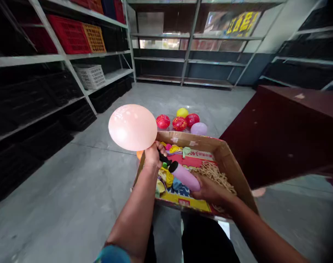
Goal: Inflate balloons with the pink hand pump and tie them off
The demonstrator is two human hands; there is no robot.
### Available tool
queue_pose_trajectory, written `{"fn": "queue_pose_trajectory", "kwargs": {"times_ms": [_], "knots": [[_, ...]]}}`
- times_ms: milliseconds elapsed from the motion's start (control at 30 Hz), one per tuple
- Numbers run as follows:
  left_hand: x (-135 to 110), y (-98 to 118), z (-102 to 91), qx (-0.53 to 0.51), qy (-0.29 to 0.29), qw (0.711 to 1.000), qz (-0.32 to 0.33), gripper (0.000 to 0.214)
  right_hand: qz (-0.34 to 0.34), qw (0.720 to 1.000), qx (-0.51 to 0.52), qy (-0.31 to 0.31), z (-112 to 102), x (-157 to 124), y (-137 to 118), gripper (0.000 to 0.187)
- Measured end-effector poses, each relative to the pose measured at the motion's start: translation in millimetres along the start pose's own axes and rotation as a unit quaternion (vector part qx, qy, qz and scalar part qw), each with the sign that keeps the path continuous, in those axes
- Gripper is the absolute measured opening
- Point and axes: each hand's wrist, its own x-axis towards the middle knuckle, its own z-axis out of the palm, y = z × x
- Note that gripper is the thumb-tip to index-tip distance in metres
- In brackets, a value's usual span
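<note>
Grip of the left hand: fingers closed around the neck of a pale pink balloon, at the black nozzle of a hand pump; the exact join is hidden by the fingers. Grip of the right hand: wrapped around the near end of the pump's lilac barrel, a smooth cylinder with a black collar. Balloon is inflated, rounded, taut and glossy, with faint pale print; it sits just beyond the left fist, to its left. Pump slants over an open cardboard box. Box contents: limp yellow balloons, a crumpled blue balloon and a tangled beige cord-like heap. Inflated red balloons rest on the concrete floor beyond the box.
</note>
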Motion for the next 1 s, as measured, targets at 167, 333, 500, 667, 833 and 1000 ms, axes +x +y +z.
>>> {"fn": "queue_pose_trajectory", "kwargs": {"times_ms": [167,333,500,667,833,1000], "knots": [[6.4,14.8,-5.9,-0.023,0.019,1.000,0.007,0.026,0.039,0.999,-0.034,-0.009,-12.7,-27.9,26.0,0.060],[8.4,17.8,-8.3,-0.031,0.029,0.999,0.024,0.024,0.081,0.994,-0.070,0.003,-16.5,-44.7,42.2,0.054],[6.3,3.5,-4.0,-0.030,0.010,0.999,0.015,0.024,0.053,0.995,-0.088,0.008,-11.3,-29.6,28.3,0.052],[-0.1,-9.4,1.7,-0.002,0.003,1.000,0.004,0.023,0.022,0.997,-0.068,0.019,0.5,-0.6,-0.3,0.052],[0.6,-6.7,-0.9,0.000,0.005,1.000,-0.002,0.025,0.026,0.998,-0.058,0.020,6.9,7.6,-4.6,0.047],[4.9,7.0,-6.2,-0.016,0.003,1.000,0.004,0.023,0.019,0.999,-0.048,0.004,-1.2,-12.3,11.1,0.048]]}}
